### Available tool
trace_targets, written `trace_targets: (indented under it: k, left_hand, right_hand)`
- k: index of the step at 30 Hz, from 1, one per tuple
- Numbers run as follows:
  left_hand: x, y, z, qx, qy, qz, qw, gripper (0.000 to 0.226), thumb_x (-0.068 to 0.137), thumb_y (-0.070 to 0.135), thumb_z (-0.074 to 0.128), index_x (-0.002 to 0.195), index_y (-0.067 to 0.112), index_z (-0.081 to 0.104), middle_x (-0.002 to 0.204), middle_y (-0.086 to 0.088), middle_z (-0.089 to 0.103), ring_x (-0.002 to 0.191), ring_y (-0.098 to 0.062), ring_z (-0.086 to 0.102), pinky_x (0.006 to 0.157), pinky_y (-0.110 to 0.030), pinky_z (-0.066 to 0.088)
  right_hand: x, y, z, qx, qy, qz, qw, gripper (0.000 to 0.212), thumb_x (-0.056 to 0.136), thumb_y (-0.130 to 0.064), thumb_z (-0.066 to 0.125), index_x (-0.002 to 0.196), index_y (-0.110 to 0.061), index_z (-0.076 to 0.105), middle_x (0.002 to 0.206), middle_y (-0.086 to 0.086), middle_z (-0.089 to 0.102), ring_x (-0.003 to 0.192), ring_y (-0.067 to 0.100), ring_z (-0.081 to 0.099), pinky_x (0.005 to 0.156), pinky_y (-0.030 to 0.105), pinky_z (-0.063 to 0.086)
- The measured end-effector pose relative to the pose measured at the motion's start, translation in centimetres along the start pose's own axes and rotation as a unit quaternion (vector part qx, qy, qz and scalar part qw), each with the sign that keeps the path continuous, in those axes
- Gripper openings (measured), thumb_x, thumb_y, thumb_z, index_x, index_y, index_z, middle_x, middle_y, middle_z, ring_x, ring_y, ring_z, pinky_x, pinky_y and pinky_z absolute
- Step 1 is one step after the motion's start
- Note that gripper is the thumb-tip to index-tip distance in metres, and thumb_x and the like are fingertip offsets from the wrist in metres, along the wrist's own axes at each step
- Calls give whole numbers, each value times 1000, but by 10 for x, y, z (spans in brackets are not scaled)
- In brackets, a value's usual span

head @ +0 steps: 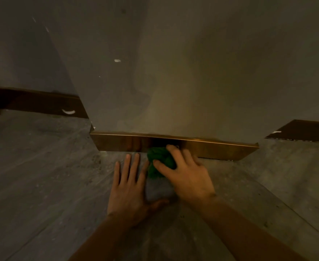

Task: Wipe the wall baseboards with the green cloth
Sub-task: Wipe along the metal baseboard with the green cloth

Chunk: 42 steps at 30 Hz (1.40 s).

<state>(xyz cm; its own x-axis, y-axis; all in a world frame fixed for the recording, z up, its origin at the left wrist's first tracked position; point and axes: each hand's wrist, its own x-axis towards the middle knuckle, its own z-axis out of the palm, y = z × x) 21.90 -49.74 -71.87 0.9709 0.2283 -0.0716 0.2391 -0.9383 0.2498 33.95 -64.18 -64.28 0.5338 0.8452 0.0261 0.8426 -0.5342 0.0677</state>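
The green cloth (159,160) sits bunched up in your right hand (188,174), pressed against the lower part of the shiny bronze-coloured baseboard (211,147) that runs along the foot of the projecting wall face straight ahead of you. From the head camera, your right hand curls over the cloth: the thumb lies on its near side, the fingers (173,150) wrap over the top and touch the baseboard, so the hand is closed around the wad and not spread. A tail of the cloth hangs down toward the floor between your two hands.

Your left hand (129,187) lies flat on the grey floor (42,176) just left of the cloth, palm down, the four fingers straight and only slightly apart, fingertips pointing at the baseboard but stopping short of it. Its thumb reaches to the right under your right wrist. It holds nothing.

The grey wall (192,72) above the baseboard is smudged, with a small white mark on it. To the left, a darker baseboard section (42,105) is set further back and carries a white curved mark; to the right, another dark section (303,130) also recedes, with a small white fleck. The floor is dusty and streaked. Both your forearms are bare.
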Motion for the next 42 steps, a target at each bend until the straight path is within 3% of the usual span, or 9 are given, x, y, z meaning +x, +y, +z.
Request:
trace_targets:
  k: [5,9,16,23,29,34,42]
  left_hand:
    - [0,1,-3,22,-17,-10,1000,126,73,99,28,157,6,17,168,-17,-1,154,-34,-9,121,-63,12]
    - [2,2,-2,19,-7,-2,1000,126,73,99,32,156,4,23,167,-18,7,154,-35,-2,120,-65,16]
    - [1,2,-1,15,-11,-11,1000,128,70,102,29,160,13,6,168,-15,0,154,-33,-8,121,-64,12]
    - [1,1,0,-9,-3,-9,1000,123,72,99,34,160,17,9,169,-12,5,155,-32,-5,120,-65,12]
    - [1,1,-3,-1,-3,-14,1000,122,72,100,29,160,20,4,169,-10,-1,154,-30,-11,122,-63,9]
    - [1,2,-6,1,-4,-11,1000,121,73,99,29,160,19,1,169,-10,-4,154,-30,-12,122,-63,7]
    - [1,4,-4,-9,-1,-4,1000,121,73,99,33,160,19,5,169,-11,1,155,-31,-7,121,-64,11]
  right_hand:
    - [27,-14,9,-79,67,-75,992,41,87,-22,56,127,-26,58,136,14,51,104,36,52,77,47,48]
    - [35,-14,18,-142,73,-101,982,28,98,-15,41,121,-15,59,130,13,53,97,34,55,75,45,47]
    - [26,13,20,-175,10,-114,978,26,97,-10,42,118,-5,57,128,19,41,97,40,49,70,50,47]
    - [2,42,9,-184,-37,-64,980,34,87,-10,42,112,-6,65,125,19,39,95,41,51,69,51,47]
    - [-23,66,0,-209,-97,2,973,25,84,-11,59,107,-10,67,122,18,49,94,40,51,68,49,47]
    - [-41,81,-10,-223,-150,40,962,38,83,-9,50,118,-13,63,131,18,41,103,40,48,75,50,45]
    - [-63,96,-24,-192,-212,131,949,56,83,-18,68,135,-20,47,143,15,26,114,34,40,82,43,45]
